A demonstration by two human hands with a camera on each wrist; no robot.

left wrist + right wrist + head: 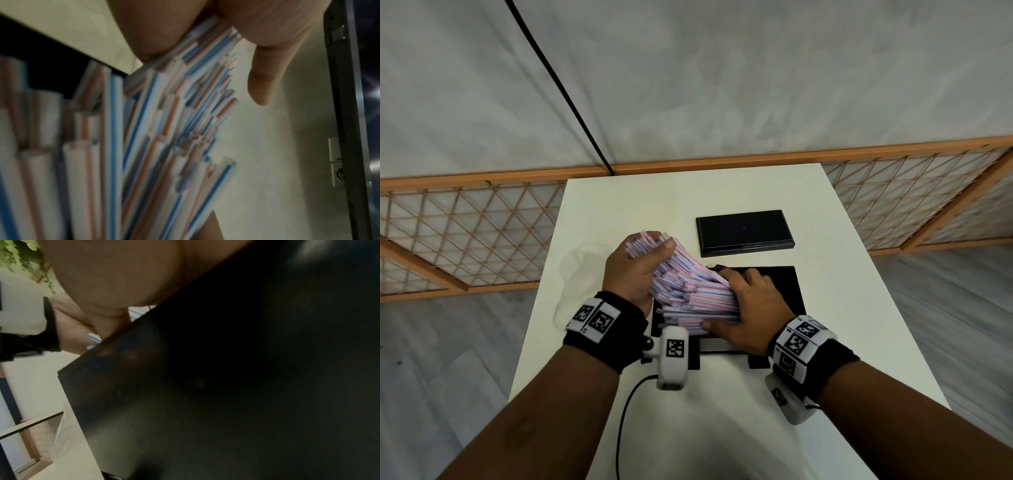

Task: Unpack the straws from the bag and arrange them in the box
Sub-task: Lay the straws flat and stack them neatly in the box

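Straws, one thick bundle, both hands' fingers grasping it, one box

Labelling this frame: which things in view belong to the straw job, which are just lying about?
In the job:
- straws, fanned bundle
- left hand, holding the far ends
- right hand, gripping the near ends
- black box, under the bundle

Lying about:
- black lid, farther back on the table
- black cable
- lattice fence
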